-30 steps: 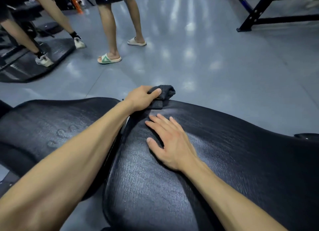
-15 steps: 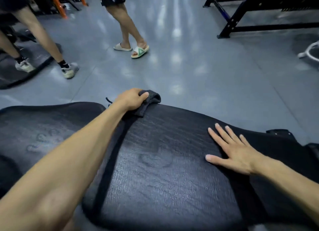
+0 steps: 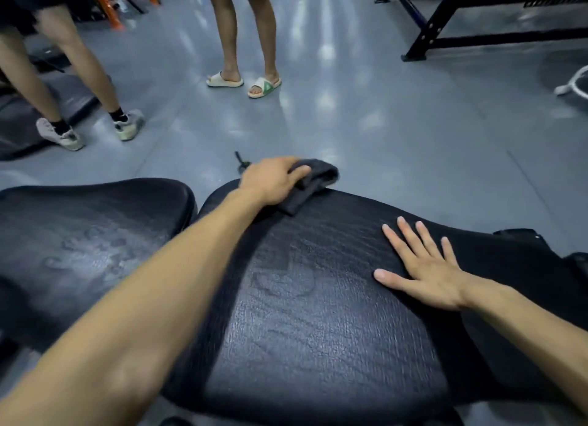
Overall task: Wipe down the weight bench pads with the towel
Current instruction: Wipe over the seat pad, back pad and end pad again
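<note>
The big black textured vinyl bench pad (image 3: 318,314) runs with its long axis left to right across the view, and a second black pad with a rounded end (image 3: 95,235) sits just beside it on the left, a narrow gap between them. The dark grey bunched-up cloth towel (image 3: 313,182) is on the big pad's far edge, its long axis pointing from that edge back toward the camera. The left hand (image 3: 273,179) grips it, fingers curled over the top. The right hand (image 3: 423,266) lies flat on the pad, fingers spread. Faint marks on both pads might be damp patches, hard to tell. Glossy grey floor (image 3: 381,123) behind, two people's legs there.
</note>
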Motion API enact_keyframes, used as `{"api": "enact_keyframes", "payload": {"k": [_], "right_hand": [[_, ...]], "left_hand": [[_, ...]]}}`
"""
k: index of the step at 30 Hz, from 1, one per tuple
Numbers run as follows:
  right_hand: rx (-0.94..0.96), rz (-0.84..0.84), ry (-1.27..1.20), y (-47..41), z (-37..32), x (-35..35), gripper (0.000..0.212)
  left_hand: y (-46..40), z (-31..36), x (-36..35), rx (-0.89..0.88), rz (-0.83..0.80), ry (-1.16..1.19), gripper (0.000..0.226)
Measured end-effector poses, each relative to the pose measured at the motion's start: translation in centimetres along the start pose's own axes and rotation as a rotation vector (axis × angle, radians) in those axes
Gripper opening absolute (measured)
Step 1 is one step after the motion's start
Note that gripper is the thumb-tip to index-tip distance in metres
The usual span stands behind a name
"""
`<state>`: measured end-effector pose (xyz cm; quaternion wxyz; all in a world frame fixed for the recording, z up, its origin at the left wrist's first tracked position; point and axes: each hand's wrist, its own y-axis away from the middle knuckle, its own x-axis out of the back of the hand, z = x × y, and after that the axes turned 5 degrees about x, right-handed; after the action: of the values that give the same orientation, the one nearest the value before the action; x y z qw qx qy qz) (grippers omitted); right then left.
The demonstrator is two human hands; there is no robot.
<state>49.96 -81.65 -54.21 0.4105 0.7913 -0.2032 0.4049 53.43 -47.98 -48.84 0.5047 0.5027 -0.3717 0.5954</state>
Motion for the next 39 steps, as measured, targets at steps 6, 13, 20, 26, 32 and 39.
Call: {"api": "enact_keyframes", "payload": {"k": [6, 13, 20, 26, 32, 39], "right_hand": [[0.022, 0.036, 0.009, 0.0, 0.1, -0.6, 0.108], [0.011, 0.07, -0.004, -0.3, 0.0, -0.7, 0.108], [-0.004, 0.058, -0.015, -0.5, 0.0, -0.5, 0.105], [0.005, 0.096, -0.026, -0.3, 0.2, -0.8, 0.1], [-0.01, 0.127, -0.003, -0.1, -0.3, -1.0, 0.097], [-0.026, 0.172, -0.009, -0.6, -0.2, -1.5, 0.096]], "left_hand": [[-0.7, -3.8, 1.0, 0.233, 0.022, -0.047, 0.049], [-1.2, 9.4, -4.1, 0.069, 0.005, -0.205, 0.047], [0.4, 15.1, -6.4, -0.117, -0.072, -0.145, 0.045], [0.3, 4.3, -0.8, 0.166, 0.023, -0.184, 0.046], [-0.2, 3.9, -0.8, 0.25, 0.015, -0.216, 0.048], [-0.9, 15.1, -6.3, -0.109, -0.147, -0.163, 0.05]]}}
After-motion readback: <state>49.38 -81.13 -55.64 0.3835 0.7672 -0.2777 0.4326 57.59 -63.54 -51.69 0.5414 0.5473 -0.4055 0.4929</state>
